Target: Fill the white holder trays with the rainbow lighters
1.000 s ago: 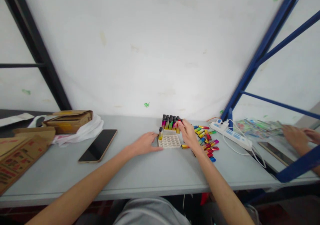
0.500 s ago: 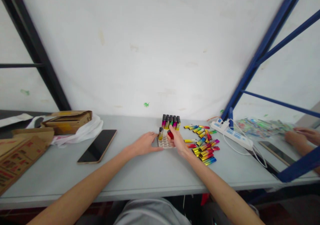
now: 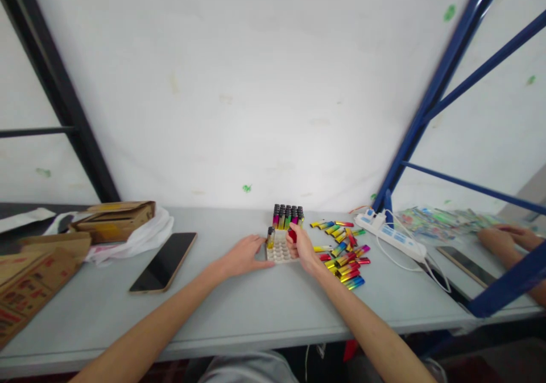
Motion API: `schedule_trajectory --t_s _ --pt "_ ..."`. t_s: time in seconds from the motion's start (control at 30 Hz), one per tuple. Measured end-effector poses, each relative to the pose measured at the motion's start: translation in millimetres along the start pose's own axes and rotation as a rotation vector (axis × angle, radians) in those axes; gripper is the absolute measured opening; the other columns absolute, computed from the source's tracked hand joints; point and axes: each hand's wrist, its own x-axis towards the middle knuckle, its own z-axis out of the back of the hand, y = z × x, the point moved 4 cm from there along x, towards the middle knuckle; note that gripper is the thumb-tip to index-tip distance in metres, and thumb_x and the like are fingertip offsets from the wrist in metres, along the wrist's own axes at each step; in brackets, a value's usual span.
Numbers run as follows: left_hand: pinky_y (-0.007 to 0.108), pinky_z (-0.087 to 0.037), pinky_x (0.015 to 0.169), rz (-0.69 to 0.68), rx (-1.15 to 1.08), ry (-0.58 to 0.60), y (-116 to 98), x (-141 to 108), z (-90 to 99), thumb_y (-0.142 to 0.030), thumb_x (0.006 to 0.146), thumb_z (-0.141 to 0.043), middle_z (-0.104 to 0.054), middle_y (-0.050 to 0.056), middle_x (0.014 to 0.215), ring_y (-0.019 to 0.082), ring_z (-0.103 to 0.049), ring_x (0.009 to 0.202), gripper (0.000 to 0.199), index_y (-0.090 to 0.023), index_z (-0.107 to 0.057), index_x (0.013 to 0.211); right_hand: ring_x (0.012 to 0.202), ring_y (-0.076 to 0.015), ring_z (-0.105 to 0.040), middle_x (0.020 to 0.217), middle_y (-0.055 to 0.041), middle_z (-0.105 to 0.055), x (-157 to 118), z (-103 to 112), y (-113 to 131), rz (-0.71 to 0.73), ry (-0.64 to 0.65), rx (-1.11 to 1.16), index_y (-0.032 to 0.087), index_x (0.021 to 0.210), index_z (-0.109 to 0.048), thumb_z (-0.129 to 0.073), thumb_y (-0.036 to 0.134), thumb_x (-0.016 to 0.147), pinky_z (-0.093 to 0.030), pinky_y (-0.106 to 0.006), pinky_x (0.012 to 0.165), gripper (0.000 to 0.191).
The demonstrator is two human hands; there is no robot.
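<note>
My left hand (image 3: 243, 256) lies at the left side of a pale tray (image 3: 279, 253) with rows of round hollows, thumb and fingers apart, the thumb at its front left corner. One yellow lighter (image 3: 271, 237) with a dark top stands upright in the tray's back left. My right hand (image 3: 305, 250) is closed on a red lighter (image 3: 292, 235) over the tray's right part; the fingers hide much of it. Behind the tray, a block of upright lighters (image 3: 288, 217) shows black tops and purple, yellow and green bodies. Shiny multicoloured lighters (image 3: 345, 261) lie loose in a pile to the right.
A phone (image 3: 164, 262) lies to the left, near cardboard boxes (image 3: 119, 224) and a white plastic bag (image 3: 149, 238). A power strip (image 3: 390, 235) with cables stands right, by a blue frame post (image 3: 413, 138). Beyond it are another phone (image 3: 464, 265) and another person's hands (image 3: 507, 241).
The view has tilted slightly upward, so the table sits lower in it. My right hand still holds the red lighter over the tray, and my left hand stays at the tray's left side.
</note>
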Motion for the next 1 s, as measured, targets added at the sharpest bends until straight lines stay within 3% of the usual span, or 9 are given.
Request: schedule_trajectory --t_s 0.13,0.23,0.4,0.53,0.6,0.67,0.77,0.93,1.0 --pt "0.037 -0.049 0.078 0.002 0.0 0.005 2.9 0.2 -1.5 -0.07 0.085 -0.062 -0.067 0.012 0.097 0.028 -0.063 0.087 0.058 -0.015 -0.065 0.101 0.041 -0.0087 -0.014 0.048 0.0085 -0.021 -0.9 2.6 0.2 -0.029 -0.033 0.068 0.026 0.058 -0.031 -0.041 0.067 0.089 -0.012 -0.024 0.04 0.052" --pt "0.036 -0.049 0.078 0.001 0.01 0.01 2.3 0.7 -1.1 -0.069 0.085 -0.061 -0.067 0.011 0.096 0.029 -0.064 0.088 0.056 -0.016 -0.065 0.099 0.042 -0.0096 -0.018 0.05 0.0078 -0.026 -0.7 3.1 3.1 -0.001 -0.007 0.042 0.025 0.063 -0.04 -0.044 0.074 0.088 -0.016 -0.024 0.041 0.055" --pt "0.036 -0.05 0.081 -0.008 0.004 0.007 -2.5 0.4 1.0 -0.066 0.085 -0.064 -0.069 0.011 0.097 0.029 -0.065 0.091 0.053 -0.016 -0.066 0.103 0.049 -0.0128 -0.039 0.064 0.0033 -0.046 -3.4 2.9 17.0 0.183 0.085 -0.023 0.022 0.091 -0.06 -0.044 0.08 0.09 -0.034 -0.027 0.046 0.06" --pt "0.038 -0.05 0.082 -0.004 -0.02 -0.006 -3.3 0.2 0.4 -0.065 0.085 -0.065 -0.07 0.012 0.1 0.031 -0.066 0.094 0.052 -0.016 -0.067 0.104 0.068 -0.0161 -0.057 0.08 -0.0014 -0.059 -12.6 1.1 30.1 0.365 0.17 -0.287 0.023 0.099 -0.062 -0.05 0.066 0.097 -0.048 -0.027 0.061 0.045" --pt "0.037 -0.051 0.083 -0.01 -0.043 -0.011 -2.7 0.3 -0.7 -0.064 0.086 -0.065 -0.07 0.012 0.101 0.031 -0.066 0.095 0.053 -0.017 -0.068 0.108 0.08 -0.018 -0.061 0.089 -0.0042 -0.063 -17.1 2.0 36.1 0.473 0.135 -0.44 0.022 0.094 -0.065 -0.057 0.062 0.095 -0.051 -0.028 0.07 0.041" --pt "0.037 -0.051 0.083 -0.016 -0.056 -0.008 -1.7 0.6 -2.0 -0.063 0.086 -0.066 -0.07 0.012 0.102 0.031 -0.066 0.096 0.052 -0.017 -0.068 0.11 0.082 -0.0187 -0.061 0.088 -0.0048 -0.065 -20.0 2.7 39.9 0.541 0.085 -0.561 0.02 0.089 -0.067 -0.063 0.059 0.092 -0.051 -0.029 0.074 0.039" --pt "0.039 -0.051 0.083 -0.014 -0.063 -0.014 -0.1 0.8 -3.0 -0.063 0.084 -0.068 -0.07 0.012 0.101 0.032 -0.066 0.095 0.05 -0.017 -0.068 0.106 0.066 -0.0177 -0.06 0.072 -0.0016 -0.068 -19.8 1.8 38.4 0.503 0.075 -0.644 0.021 0.088 -0.07 -0.066 0.054 0.092 -0.049 -0.029 0.069 0.034" --pt "0.038 -0.051 0.082 -0.023 -0.058 -0.021 0.0 1.1 -2.8 -0.064 0.084 -0.067 -0.07 0.011 0.098 0.031 -0.065 0.092 0.052 -0.017 -0.068 0.108 0.07 -0.0208 -0.068 0.079 -0.0047 -0.076 -16.0 2.4 32.8 0.491 0.005 -0.659 0.021 0.085 -0.071 -0.07 0.049 0.09 -0.049 -0.03 0.069 0.028" --pt "0.038 -0.05 0.081 -0.027 -0.055 -0.019 0.0 1.2 -2.4 -0.065 0.085 -0.066 -0.069 0.011 0.097 0.03 -0.065 0.091 0.055 -0.016 -0.068 0.11 0.066 -0.0203 -0.067 0.074 -0.0042 -0.075 -13.2 2.5 28.9 0.471 0.046 -0.689 0.021 0.085 -0.072 -0.069 0.047 0.092 -0.047 -0.029 0.065 0.027"
